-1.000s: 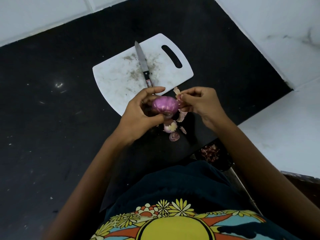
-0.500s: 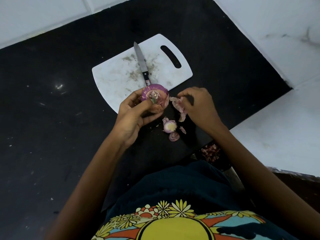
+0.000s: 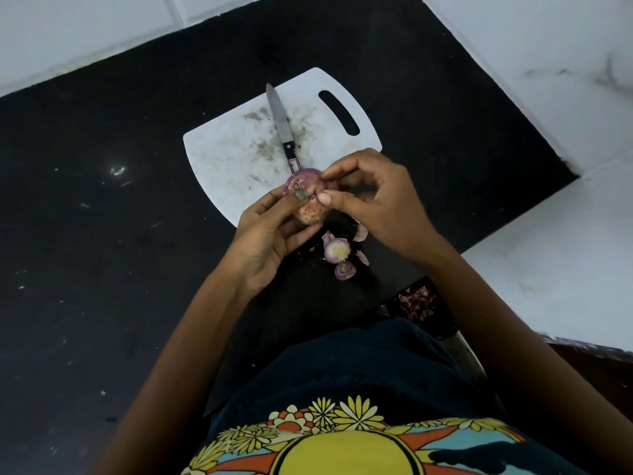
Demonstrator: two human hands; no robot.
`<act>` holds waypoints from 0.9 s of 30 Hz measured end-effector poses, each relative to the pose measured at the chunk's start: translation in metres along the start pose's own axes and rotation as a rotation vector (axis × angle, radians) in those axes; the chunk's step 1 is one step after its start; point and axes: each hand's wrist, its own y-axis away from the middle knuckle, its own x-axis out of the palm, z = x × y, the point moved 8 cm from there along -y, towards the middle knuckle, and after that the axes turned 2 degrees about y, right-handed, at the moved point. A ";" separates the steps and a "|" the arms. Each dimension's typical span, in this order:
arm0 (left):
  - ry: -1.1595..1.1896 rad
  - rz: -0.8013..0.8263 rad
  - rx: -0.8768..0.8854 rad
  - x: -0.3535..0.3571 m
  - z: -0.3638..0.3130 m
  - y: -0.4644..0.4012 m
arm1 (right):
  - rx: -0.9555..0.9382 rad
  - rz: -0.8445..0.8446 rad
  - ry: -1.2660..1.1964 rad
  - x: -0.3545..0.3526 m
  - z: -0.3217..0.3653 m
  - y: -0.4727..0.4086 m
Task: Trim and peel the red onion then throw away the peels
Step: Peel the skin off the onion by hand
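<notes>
Near the middle of the frame I have the red onion held up in my left hand, fingers curled round its lower side and thumb pressed on the cut face, which is turned toward the camera and shows purple rings. A patch of pale, papery outer skin shows on the underside of the bulb, just above my left palm. My right hand comes in from the right, thumb and forefinger pinched together at the onion's right edge; I take it they are nipping the skin there, but the contact is too small to make out clearly. Behind the hands, toward the upper middle, the white cutting board lies on the black countertop, with the knife lying flat on it, blade pointing to the top of the frame and its handle end disappearing behind the onion. Just below my hands, on the counter, sit the trimmed onion ends and a few loose peels, near each other. Lower right, past the counter's edge, a dark bin shows reddish scraps inside.
</notes>
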 end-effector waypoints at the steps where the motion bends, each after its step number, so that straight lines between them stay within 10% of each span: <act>1: 0.015 -0.001 -0.010 0.000 0.001 0.000 | -0.009 -0.022 0.010 -0.002 0.000 0.000; 15: 0.207 0.002 -0.093 -0.002 0.006 -0.002 | 0.147 -0.117 -0.347 -0.010 -0.018 0.001; 24: 0.190 -0.077 -0.067 -0.009 0.003 -0.005 | 0.153 -0.065 0.558 -0.004 -0.046 0.006; 27: 0.216 -0.118 -0.052 -0.013 0.005 -0.005 | 0.117 -0.112 0.355 -0.007 -0.030 0.006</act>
